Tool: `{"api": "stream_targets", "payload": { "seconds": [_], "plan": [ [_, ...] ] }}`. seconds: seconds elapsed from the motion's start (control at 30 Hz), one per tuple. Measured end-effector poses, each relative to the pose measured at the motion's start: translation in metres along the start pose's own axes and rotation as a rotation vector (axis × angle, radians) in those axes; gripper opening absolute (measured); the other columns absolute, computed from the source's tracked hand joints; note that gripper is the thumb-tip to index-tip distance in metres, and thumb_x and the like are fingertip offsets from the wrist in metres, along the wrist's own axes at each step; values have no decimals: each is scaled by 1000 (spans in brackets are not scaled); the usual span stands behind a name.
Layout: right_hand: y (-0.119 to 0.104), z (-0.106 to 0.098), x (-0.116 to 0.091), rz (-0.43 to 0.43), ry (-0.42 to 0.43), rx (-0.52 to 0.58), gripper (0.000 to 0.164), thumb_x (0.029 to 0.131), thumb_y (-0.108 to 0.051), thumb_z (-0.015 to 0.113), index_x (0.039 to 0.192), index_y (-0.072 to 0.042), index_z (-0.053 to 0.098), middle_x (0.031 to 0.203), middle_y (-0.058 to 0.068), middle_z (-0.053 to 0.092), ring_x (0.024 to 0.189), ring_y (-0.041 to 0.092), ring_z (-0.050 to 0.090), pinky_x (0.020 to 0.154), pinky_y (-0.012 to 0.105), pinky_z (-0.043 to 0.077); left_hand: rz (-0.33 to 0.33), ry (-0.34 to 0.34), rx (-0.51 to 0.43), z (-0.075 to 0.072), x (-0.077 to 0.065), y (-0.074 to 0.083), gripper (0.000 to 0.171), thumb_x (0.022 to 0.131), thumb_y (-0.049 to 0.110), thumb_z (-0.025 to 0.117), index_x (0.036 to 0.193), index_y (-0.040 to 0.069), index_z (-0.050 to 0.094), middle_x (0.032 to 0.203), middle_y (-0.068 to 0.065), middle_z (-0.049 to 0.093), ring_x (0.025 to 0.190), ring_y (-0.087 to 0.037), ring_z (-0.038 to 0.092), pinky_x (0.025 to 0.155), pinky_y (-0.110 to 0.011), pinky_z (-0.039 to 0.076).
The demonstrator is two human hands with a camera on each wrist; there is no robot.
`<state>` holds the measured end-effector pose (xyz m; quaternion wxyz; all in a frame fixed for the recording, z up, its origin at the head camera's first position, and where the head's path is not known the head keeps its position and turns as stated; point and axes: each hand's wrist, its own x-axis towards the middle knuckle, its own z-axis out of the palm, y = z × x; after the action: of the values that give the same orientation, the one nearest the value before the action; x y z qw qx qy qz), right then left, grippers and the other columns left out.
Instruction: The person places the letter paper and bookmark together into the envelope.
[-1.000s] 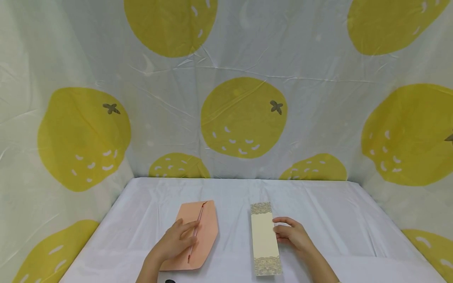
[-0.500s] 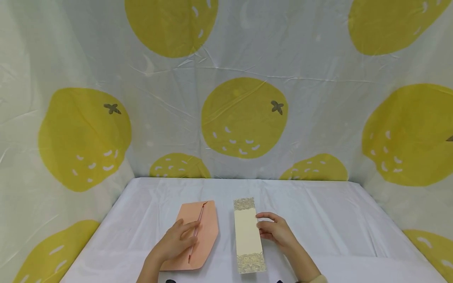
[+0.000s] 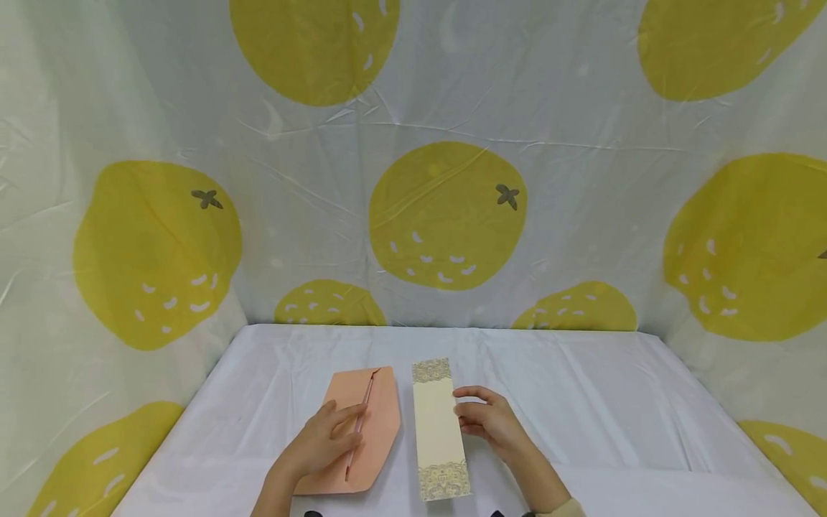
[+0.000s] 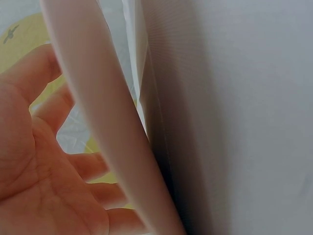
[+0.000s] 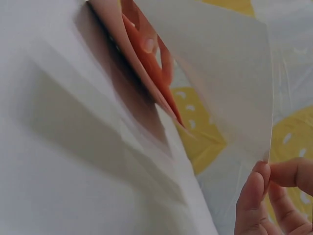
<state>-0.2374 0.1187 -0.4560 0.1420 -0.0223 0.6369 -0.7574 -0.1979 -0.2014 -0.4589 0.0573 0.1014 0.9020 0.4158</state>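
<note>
A peach-pink envelope (image 3: 382, 431) lies left of centre in the head view, with a long slit opening along its face. My left hand (image 3: 314, 445) rests on it, thumb and forefinger spread along the slit. The left wrist view shows loosely bent fingers (image 4: 90, 166) against the envelope's side (image 4: 98, 103). To the right, my right hand (image 3: 494, 424) pinches the edge of a long cream card (image 3: 439, 424) with lace-patterned ends. In the right wrist view the card (image 5: 234, 78) is tilted above the cloth, and the envelope (image 5: 146, 83) gapes beyond it.
White cloth (image 3: 614, 416) covers the table. A white curtain (image 3: 568, 230) with big yellow fruit prints stands behind and at both sides. Small dark objects (image 3: 313, 513) show at the bottom edge of the head view.
My right hand has moved left with the card, from well right of the envelope to close beside it. The left hand and envelope have stayed in place.
</note>
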Motion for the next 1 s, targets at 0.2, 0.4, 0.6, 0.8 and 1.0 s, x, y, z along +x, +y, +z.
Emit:
{"api": "stream_targets", "payload": {
  "seconds": [0.2,0.4,0.6,0.8,1.0],
  "plan": [
    [2,10,3,0,-9,7,31,85,2,65,115,6,60,72,3,64,61,10,61,61,22,53,-7,-2,-1,0,0,1,48,90,32,70,135,20,60,147,-39,26,135,-59,21,98,-75,23],
    [6,23,7,-1,-12,28,30,83,2,66,112,5,61,69,3,63,59,10,62,60,22,53,-6,-12,-10,0,-1,1,47,92,31,68,136,20,59,149,-38,24,137,-58,18,97,-76,20],
    [11,36,11,2,11,29,30,82,2,66,112,6,62,68,2,63,59,9,62,59,22,53,5,-12,-5,0,-1,1,47,92,31,68,136,19,59,148,-38,26,137,-58,18,97,-76,21],
    [17,47,16,-8,19,23,29,81,2,65,109,6,63,67,2,63,58,10,62,58,22,53,15,-14,2,0,0,1,47,92,31,68,137,19,59,147,-39,26,136,-59,19,96,-77,21],
    [23,57,19,-18,40,31,23,82,3,64,104,7,64,68,2,63,58,10,62,58,23,53,13,-12,-2,1,0,0,48,92,31,68,137,19,59,147,-39,26,136,-59,19,95,-78,21]
  ]
}}
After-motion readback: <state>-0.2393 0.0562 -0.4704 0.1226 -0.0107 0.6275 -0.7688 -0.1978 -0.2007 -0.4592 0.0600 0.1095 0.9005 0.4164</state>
